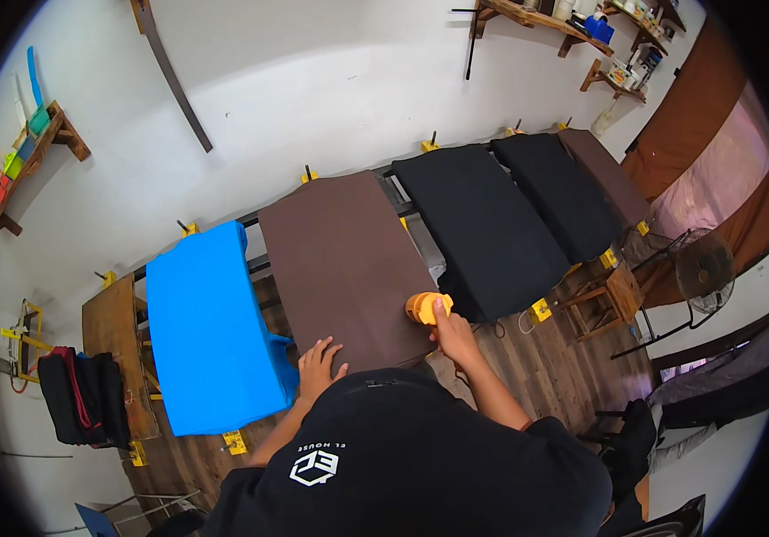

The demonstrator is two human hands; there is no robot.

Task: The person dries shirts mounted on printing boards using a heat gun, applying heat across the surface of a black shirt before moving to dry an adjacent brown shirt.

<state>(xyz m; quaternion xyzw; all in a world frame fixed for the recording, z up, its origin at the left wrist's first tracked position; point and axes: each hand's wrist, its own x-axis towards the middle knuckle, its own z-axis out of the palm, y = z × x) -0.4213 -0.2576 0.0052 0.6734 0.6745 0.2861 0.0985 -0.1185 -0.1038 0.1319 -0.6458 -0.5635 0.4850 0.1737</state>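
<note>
A brown cloth (339, 242) is stretched over a board in front of me. My left hand (316, 369) lies near its front edge with fingers spread, holding nothing. At the front right corner of that cloth, my right hand (454, 329) grips an orange and yellow handheld tool (427, 309). Its rounded head is over the cloth; whether it touches cannot be made out, nor can its exact kind. Left of the brown cloth is a bright blue cloth (210, 331) on another board. A black cloth (492, 233) covers the board to the right.
Farther right are a second black cloth (563, 192) and another brown one (603, 174). A bare wooden board (111, 331) and a pile of dark garments (84, 398) are at left. A wooden stool (612, 295) and a fan (705, 268) stand at right. Shelves hang on the wall.
</note>
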